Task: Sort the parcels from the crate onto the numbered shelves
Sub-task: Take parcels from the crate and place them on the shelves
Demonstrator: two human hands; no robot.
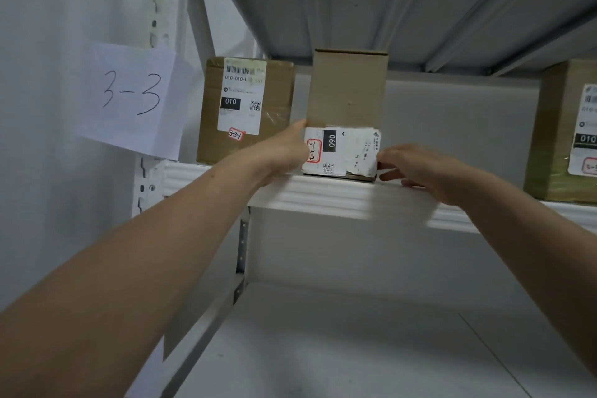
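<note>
A tall brown cardboard parcel (347, 90) is shown standing upright at the front edge of a white metal shelf (323, 194), near the middle of the view, with a white shipping label wrapped round its lower part. "060" is printed on that label, and a red-bordered sticker with a handwritten code is stuck beside it.

At the far left, a white paper sign (129, 100) handwritten "3-3" is fixed to the pale slotted upright (155, 10) of the rack. Just right of it, a squat brown cardboard box (245, 110) is set further back on the same shelf, labelled "010" and tagged "3-3-1".

The left hand (284, 149) is laid against the left side of the tall parcel, with the thumb stretched up along its edge; its other fingers are hidden from view. The right hand (426, 168) is held with relaxed, nearly straight fingers, and the fingertips are touching the lower right corner of the parcel.

At the far right, a third brown cardboard box (562, 132) with a white label is cut off by the frame. The grey ribbed underside of an upper shelf (387, 10) is seen above, and a white lower shelf (323, 349) below.
</note>
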